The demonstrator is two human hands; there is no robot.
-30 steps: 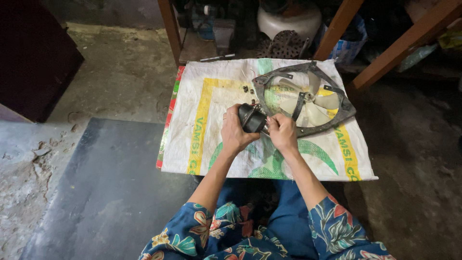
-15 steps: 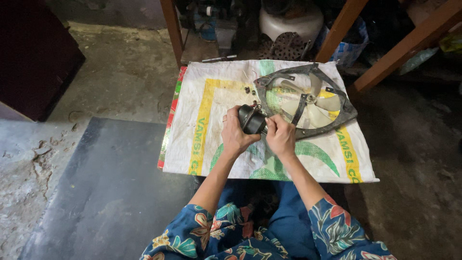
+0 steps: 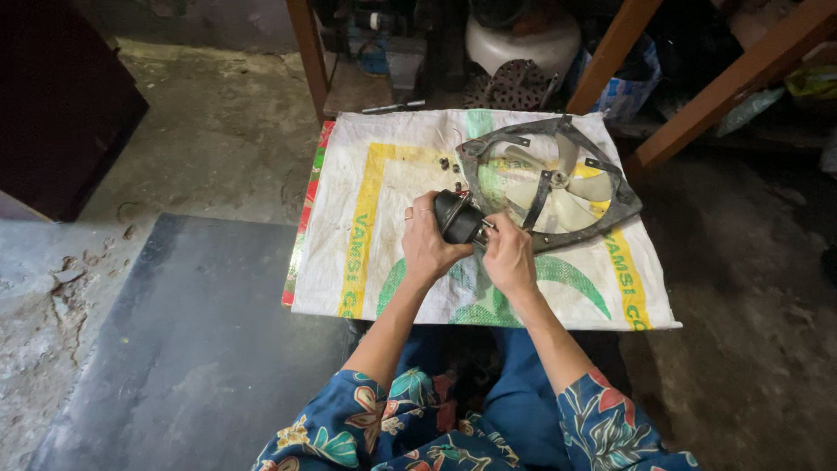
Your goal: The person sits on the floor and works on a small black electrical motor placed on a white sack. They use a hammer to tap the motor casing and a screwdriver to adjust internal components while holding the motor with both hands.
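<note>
two hands (image 3: 471, 249), one motor (image 3: 457, 216), one fan frame (image 3: 549, 183), one sack (image 3: 366, 218)

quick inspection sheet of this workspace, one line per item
surface: woven sack spread on the concrete floor
job's things: small black motor held over the sack; round fan frame with pale blades lies beside it
clutter: a few small dark bits on the sack
grippers: left hand grips the motor; right hand at its shaft end
cables: thin wire near the frame
surroundings: wooden legs, white pot behind, dark slab
</note>
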